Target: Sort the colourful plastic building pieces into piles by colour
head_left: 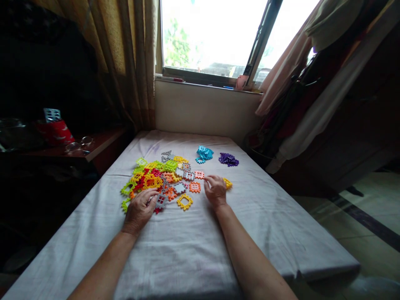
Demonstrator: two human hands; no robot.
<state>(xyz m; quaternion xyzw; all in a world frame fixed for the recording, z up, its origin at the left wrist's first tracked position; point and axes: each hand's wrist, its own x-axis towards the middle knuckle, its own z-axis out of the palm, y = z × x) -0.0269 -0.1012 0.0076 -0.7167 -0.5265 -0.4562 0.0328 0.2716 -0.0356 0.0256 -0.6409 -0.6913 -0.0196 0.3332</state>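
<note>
Loose plastic interlocking tiles with notched edges lie in a mixed-colour pile. My left hand rests at the pile's near left side, its fingers bent but apart. A grey window tile lies against its fingertips; I see no grip on it. My right hand is at the pile's right side, thumb and fingers apart. Its fingertips reach the edge of a salmon window tile. Another salmon tile and a yellow frame tile lie between the hands. Yellow tiles are partly hidden behind my right hand.
Farther back are a blue tile heap and a purple tile heap. A pale sheet covers the table. On the left, a side desk holds eyeglasses and a red container. Clothes hang at right.
</note>
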